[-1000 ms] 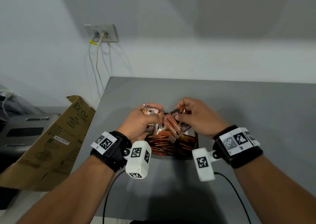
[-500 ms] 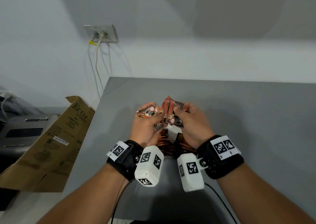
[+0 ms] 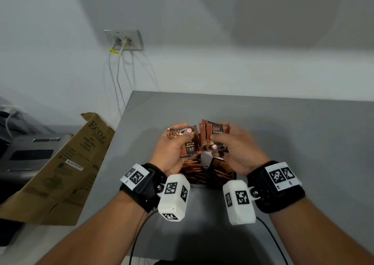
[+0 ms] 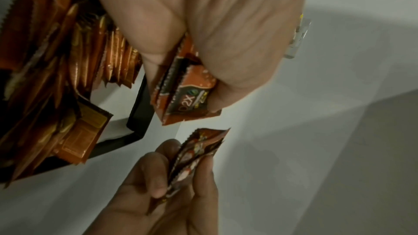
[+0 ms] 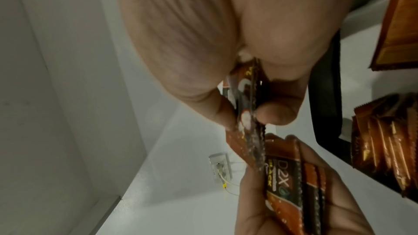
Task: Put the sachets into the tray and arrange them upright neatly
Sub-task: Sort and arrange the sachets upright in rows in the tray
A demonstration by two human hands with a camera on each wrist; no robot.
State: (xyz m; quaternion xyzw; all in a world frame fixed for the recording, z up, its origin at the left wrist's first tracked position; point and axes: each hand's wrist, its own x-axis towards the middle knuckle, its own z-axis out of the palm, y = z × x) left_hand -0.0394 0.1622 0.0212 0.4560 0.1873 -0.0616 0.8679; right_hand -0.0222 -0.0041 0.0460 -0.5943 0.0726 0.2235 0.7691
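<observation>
Head view: our left hand (image 3: 172, 149) pinches a few sachets (image 3: 187, 141) and our right hand (image 3: 234, 145) pinches another small bundle (image 3: 212, 137), side by side and almost touching, just above the tray (image 4: 139, 106), where many sachets already stand. We think a thin, slippery packet may slide from either pinch and land flat across the standing rows.

Head view looks down over the table (image 3: 283, 123); both wrist views, close in, share the tray (image 4: 140, 113).
</observation>
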